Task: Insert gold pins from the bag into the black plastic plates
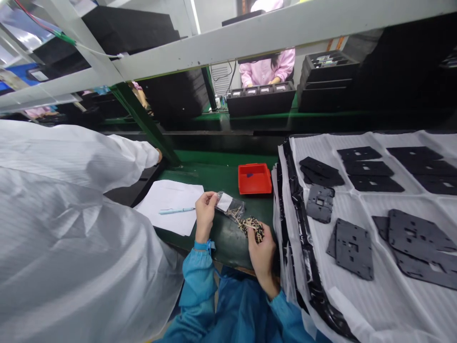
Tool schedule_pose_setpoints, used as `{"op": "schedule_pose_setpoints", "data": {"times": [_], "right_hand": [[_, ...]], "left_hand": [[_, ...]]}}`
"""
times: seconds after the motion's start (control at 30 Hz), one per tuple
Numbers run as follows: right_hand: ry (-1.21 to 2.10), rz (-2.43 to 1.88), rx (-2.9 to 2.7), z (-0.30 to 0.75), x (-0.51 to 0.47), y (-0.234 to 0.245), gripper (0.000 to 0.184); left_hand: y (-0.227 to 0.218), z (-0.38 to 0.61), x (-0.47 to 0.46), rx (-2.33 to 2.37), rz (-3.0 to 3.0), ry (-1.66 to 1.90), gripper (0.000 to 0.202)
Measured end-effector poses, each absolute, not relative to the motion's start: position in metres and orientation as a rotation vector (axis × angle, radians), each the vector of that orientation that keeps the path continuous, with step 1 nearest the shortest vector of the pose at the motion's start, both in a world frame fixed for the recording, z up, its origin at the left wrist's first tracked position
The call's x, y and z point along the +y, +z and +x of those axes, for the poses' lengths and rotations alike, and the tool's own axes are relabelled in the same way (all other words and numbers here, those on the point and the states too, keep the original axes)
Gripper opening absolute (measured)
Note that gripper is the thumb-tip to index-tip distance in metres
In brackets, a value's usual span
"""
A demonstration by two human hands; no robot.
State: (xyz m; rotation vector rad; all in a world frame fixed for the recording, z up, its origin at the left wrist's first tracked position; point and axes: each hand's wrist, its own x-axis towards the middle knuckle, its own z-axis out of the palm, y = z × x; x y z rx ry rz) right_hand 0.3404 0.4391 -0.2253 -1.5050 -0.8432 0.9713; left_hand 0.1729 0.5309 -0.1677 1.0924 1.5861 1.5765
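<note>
Since the left hand [205, 214] pinches a clear plastic bag [230, 207] by its edge and the right hand [262, 257] cups a clump of small dark parts [253, 229] above the green counter [223, 243], a loose grip could scatter parts toward the white paper [171, 205], the red tray [254, 178] or the black foam pieces [353, 248].

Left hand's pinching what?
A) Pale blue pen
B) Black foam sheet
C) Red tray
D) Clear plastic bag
D. The left hand pinches the edge of the clear plastic bag, which carries a white label.
</note>
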Motion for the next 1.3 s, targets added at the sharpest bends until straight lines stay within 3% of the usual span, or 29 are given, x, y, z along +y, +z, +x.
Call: {"op": "schedule_pose_setpoints", "data": {"times": [0.23,0.3,0.47,0.6,0.7,0.83,1.03,1.3], "right_hand": [[0.306,-1.582,-1.339,0.336,0.442,-0.237,0.058],[0.255,-1.527,-1.395,0.336,0.442,-0.235,0.062],[0.344,-1.395,-1.349,0.337,0.444,-0.229,0.068],[0.435,-1.379,-1.183,0.340,0.449,-0.227,0.040],[0.518,-1.357,-1.071,0.343,0.451,-0.225,0.024],[0.605,-1.341,-0.972,0.345,0.450,-0.224,0.029],[0.742,-1.316,-0.812,0.343,0.450,-0.223,0.041],[0.855,-1.284,-0.734,0.341,0.453,-0.223,0.051]], "left_hand": [[-0.161,0.171,0.530,1.423,1.261,1.558,0.024],[-0.153,0.174,0.527,1.355,1.342,1.515,0.019],[-0.126,0.188,0.520,1.133,1.540,1.295,0.014],[-0.118,0.202,0.521,0.955,1.543,1.172,0.017],[-0.126,0.209,0.521,0.817,1.444,1.212,0.041],[-0.147,0.209,0.516,0.923,1.257,1.264,0.068],[-0.165,0.214,0.506,1.184,1.181,1.196,0.033],[-0.158,0.221,0.497,1.294,1.271,1.308,0.022]]}}
